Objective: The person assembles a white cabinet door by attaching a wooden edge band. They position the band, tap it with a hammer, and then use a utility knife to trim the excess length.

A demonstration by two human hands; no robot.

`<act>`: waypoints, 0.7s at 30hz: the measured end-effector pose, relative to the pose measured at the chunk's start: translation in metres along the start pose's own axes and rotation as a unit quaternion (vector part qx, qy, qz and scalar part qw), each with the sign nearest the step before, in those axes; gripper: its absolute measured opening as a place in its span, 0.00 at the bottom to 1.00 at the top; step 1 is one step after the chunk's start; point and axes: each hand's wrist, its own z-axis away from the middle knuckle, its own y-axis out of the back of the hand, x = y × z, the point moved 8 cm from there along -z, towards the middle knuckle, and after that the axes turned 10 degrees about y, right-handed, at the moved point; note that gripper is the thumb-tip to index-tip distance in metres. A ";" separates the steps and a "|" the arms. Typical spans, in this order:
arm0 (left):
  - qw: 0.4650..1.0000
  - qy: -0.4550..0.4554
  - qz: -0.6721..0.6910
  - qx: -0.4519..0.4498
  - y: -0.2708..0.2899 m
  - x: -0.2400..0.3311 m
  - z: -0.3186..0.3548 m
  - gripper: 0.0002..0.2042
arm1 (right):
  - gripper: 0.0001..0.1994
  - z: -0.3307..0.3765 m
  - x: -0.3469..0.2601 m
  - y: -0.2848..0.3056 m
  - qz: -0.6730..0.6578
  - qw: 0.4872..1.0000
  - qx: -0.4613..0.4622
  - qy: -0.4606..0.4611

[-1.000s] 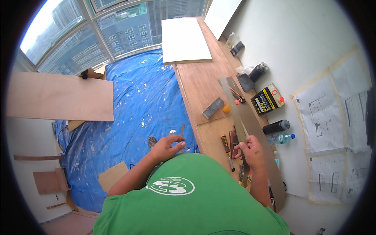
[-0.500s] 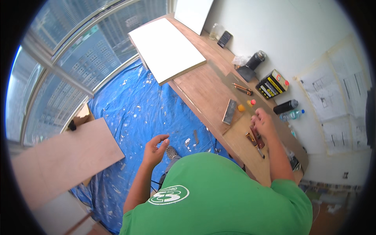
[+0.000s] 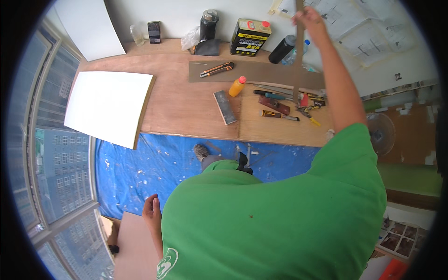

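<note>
My right hand [image 3: 311,27] is raised at the upper right, its fingers closed round a long thin grey-brown strip [image 3: 298,60]. The strip hangs upright, its lower end over the tools on the workbench [image 3: 172,107]. Beneath it lie a red-brown hand plane [image 3: 274,105], a chisel with a yellow and black handle [image 3: 279,115], and pliers [image 3: 308,114]. My left hand [image 3: 152,212] hangs low beside my body, empty, with fingers loosely bent and slightly apart. A wider grey-brown strip [image 3: 261,75] lies along the bench, with an orange and black utility knife [image 3: 217,69] on it.
A white panel [image 3: 109,105] overhangs the bench's left front edge. A sanding block [image 3: 225,107] and an orange bottle [image 3: 237,87] stand mid-bench. Along the wall are a black and yellow can [image 3: 250,38], dark flasks [image 3: 282,49] and a phone [image 3: 154,32]. Blue sheeting [image 3: 126,163] covers the floor.
My view has turned right, toward the bench. My right hand has risen from the tools and now holds the thin strip upright. My left hand has dropped closer to my side.
</note>
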 end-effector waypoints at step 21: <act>0.907 0.202 0.370 0.020 0.154 -0.109 -0.419 0.18 | 0.13 -0.007 -0.232 -0.017 0.176 0.947 0.262 -0.067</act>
